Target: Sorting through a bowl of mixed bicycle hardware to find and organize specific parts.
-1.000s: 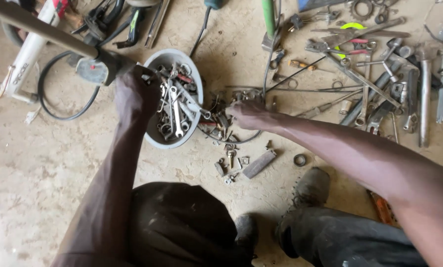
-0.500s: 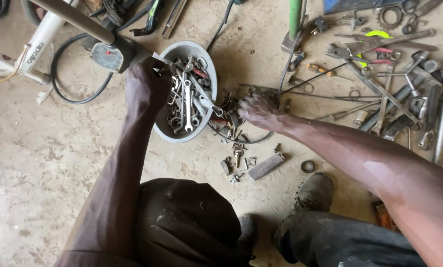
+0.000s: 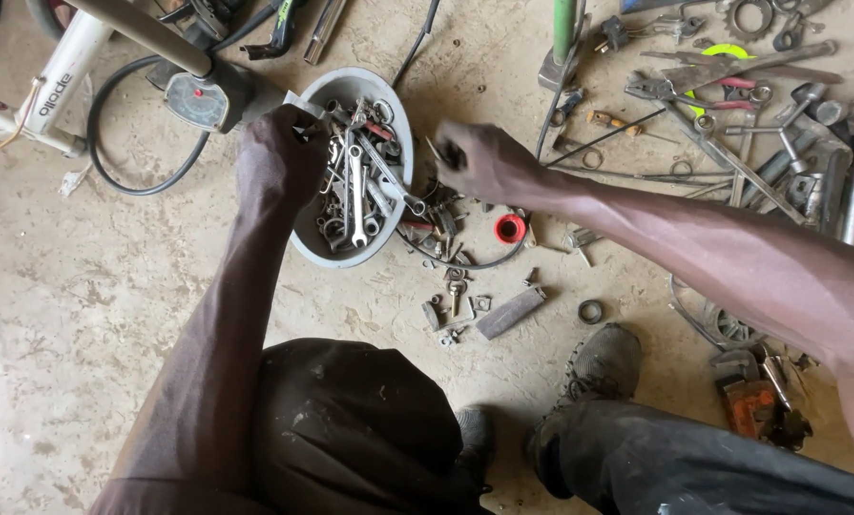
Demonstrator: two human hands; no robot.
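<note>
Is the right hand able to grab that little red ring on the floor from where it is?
Probably yes. The right hand hangs just above and left of the red ring, which lies open on the concrete floor. Only small metal scraps sit beside it; nothing covers it.

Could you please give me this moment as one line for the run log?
left hand: on rim of grey bowl of wrenches | right hand: closed on a small part, raised over scattered parts | concrete floor
</note>
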